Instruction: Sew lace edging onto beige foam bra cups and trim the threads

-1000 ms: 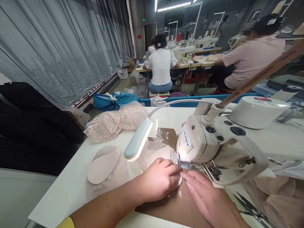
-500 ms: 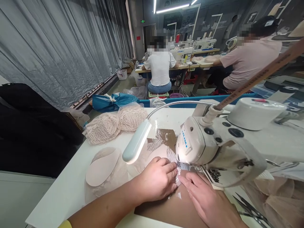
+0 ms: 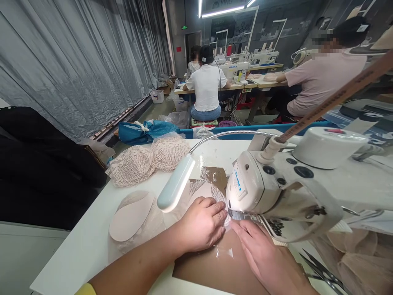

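A pale lace piece [image 3: 217, 193] with a beige panel lies under the head of the white sewing machine [image 3: 254, 180]. My left hand [image 3: 201, 223] presses on it just left of the needle area, fingers curled and close together. In front of the needle, my right hand [image 3: 260, 250] pinches the near edge of the lace between thumb and fingers. The fingertips of both hands almost meet there. A brown sheet [image 3: 211, 268] with shiny tape on it lies beneath my hands. My hands and the machine head hide the exact stitching point.
A lit lamp [image 3: 176, 184] on a bendable neck hangs left of the machine. Beige fabric pieces [image 3: 132, 217] and lace bundles [image 3: 132, 166] lie to the left. Scissors [image 3: 322, 270] and sheer fabric [image 3: 359, 262] are at the right. Co-workers [image 3: 207, 88] sit at machines ahead.
My left hand has shifted slightly away and to the left, along with the lace. My right hand keeps nearly the same place. The view has moved a little.
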A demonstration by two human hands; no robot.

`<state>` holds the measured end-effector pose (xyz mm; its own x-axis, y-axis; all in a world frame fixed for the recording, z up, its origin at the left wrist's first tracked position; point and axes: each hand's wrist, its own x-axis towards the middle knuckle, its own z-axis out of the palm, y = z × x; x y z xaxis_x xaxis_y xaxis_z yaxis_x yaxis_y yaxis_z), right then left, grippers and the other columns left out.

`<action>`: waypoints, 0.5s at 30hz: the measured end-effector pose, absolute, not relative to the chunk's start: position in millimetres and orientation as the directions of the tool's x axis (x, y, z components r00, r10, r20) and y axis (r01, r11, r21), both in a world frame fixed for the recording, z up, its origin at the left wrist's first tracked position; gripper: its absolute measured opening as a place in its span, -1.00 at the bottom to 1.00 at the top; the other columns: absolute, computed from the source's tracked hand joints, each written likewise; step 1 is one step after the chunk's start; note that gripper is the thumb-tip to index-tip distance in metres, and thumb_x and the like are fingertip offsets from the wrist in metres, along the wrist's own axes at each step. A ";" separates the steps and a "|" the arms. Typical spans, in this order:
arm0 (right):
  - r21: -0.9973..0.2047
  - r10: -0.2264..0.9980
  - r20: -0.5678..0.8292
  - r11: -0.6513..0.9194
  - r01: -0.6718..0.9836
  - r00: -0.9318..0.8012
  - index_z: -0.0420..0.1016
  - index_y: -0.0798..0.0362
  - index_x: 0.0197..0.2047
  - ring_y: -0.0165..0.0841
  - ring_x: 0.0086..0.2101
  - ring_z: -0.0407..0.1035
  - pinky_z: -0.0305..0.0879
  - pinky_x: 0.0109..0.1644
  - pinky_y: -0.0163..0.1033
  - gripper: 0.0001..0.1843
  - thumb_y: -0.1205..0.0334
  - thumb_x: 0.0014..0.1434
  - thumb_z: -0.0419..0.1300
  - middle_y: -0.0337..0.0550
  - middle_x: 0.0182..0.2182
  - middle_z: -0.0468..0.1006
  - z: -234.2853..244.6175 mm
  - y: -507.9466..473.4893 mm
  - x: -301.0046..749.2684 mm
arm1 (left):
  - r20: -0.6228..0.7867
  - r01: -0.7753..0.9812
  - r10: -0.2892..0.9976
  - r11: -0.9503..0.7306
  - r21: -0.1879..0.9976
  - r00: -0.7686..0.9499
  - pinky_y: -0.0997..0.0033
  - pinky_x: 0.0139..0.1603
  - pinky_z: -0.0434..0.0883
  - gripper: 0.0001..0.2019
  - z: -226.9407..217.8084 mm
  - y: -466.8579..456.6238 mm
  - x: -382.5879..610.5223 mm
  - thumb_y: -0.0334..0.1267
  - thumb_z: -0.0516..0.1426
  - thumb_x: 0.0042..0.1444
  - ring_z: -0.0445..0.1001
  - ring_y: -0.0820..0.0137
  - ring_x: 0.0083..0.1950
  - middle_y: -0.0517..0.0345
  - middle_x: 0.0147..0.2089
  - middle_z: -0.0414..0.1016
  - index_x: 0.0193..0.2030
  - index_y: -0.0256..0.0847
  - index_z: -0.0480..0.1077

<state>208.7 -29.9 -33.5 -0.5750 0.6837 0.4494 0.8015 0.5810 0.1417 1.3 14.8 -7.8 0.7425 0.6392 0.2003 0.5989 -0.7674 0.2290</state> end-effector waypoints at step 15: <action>0.105 0.643 0.477 0.636 0.765 -0.599 0.52 0.05 0.02 -0.26 -0.24 0.54 0.46 -0.23 -0.25 -0.59 0.36 0.26 -0.08 -0.06 -0.25 0.63 -44.5 -21.8 222.0 | 0.302 0.745 0.754 -0.645 0.171 0.583 0.04 0.16 0.26 -0.64 -22.4 30.4 -7.3 -0.18 -0.01 0.26 0.28 0.07 0.17 -0.11 0.19 0.36 0.10 -0.29 0.37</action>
